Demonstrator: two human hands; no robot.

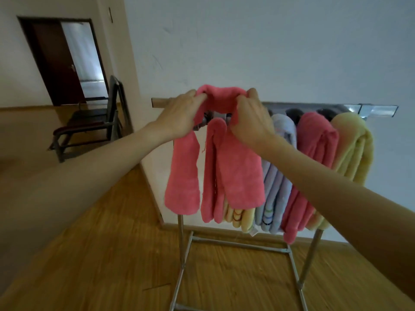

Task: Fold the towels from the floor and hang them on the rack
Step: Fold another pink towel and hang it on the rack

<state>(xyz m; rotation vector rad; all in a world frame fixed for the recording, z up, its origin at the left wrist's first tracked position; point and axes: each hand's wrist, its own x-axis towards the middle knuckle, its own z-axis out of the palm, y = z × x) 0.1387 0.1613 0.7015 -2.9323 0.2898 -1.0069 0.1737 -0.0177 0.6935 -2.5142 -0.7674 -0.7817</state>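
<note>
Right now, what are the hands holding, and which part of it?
Both hands hold the pink towel at its top fold over the rack: left hand on its left side, right hand on its right.

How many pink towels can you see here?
2. One pink towel is held over the left end of the rack by both hands; another pink towel hangs between the pale blue and yellow ones. More may be hidden behind.

A silver metal-tube rack (289,251) stands on the brown wood-plank floor (112,265). Over its top rail hang folded terry towels: pink ones (238,176) at the rack's left end, then striped pale-blue (277,194), pink (314,140), and yellow (352,149) rightward.
</note>
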